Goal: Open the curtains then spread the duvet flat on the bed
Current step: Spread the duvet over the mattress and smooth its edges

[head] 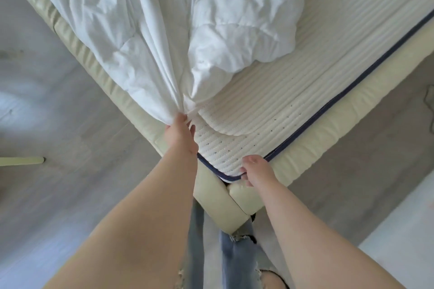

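Observation:
A white crumpled duvet [145,21] lies bunched over the far and left part of the mattress [270,110], which is ribbed white with a dark blue piped edge. My left hand [179,134] pinches a gathered corner of the duvet near the mattress corner, and the cloth is pulled taut toward it. My right hand [256,171] rests with fingers bent on the mattress corner at the blue piping, holding no cloth. The right part of the mattress is bare. No curtains are in view.
The cream padded bed frame [328,145] comes to a corner just in front of my legs in torn jeans [237,253]. Grey wood floor [58,101] lies on both sides. A pale furniture leg [21,161] pokes in at the left edge.

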The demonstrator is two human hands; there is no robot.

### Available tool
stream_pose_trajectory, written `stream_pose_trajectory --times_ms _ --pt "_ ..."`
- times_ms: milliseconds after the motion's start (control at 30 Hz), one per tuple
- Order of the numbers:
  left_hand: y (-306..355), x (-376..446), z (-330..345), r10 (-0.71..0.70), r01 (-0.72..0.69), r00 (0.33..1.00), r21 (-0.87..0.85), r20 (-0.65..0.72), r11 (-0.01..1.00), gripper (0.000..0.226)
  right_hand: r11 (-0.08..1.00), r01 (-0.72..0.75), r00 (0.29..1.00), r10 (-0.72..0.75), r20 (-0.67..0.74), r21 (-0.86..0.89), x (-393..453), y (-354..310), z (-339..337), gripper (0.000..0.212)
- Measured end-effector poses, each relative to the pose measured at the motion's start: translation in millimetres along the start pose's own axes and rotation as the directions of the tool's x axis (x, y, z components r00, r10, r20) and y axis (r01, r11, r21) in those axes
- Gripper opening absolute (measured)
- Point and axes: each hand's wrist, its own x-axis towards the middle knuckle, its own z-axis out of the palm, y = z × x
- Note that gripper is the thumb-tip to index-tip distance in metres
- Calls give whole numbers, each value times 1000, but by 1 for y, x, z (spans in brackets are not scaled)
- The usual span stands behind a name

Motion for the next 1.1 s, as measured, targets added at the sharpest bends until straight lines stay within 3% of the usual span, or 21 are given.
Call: stream_pose_trajectory --times_ms 67,200,267,333,433,567,667,800,967,1033,1100 --pt "5 1 4 24 -24 1000 -59 -9 998 19 997 9 999 -12 -46 -75 10 8 -12 24" --pt "11 8 1 -67 133 966 -256 251 957 28 972 82 995 -92 -38 -221 26 2 -10 30" --pt "5 11 2 -122 186 937 -170 328 968 35 922 166 980 -192 -42 -349 34 -13 -17 31" --pt "-6 10 5 -156 147 915 53 373 988 44 896 190 967 -241 -78 -402 43 -29 -29 31" --pt "-21 11 17 -158 45 907 284 391 958 48 937 212 952 -263 -159 -279 62 -65 -55 33" --pt "-17 19 33 -10 -95 957 344 290 934 53 962 253 930 -272 -245 -108 98 -134 -88 56" --pt "-7 22 35 179 -235 968 376 178 896 40 959 276 942 -255 -220 72 121 -190 -94 73" --pt "-16 12 40 205 -217 976 216 78 952 28 962 206 978 -209 -3 181 129 -250 -94 52" --pt "-50 -19 64 86 -86 996 -139 -6 986 8 826 524 849 -527 -47 207 93 -266 -116 17" --pt "-52 -31 73 87 -95 995 -240 -42 966 12 799 554 827 -560 -49 235 78 -260 -134 15" --pt "-48 -41 74 99 -125 991 -346 -93 930 19 843 482 867 -497 6 238 67 -241 -151 16"
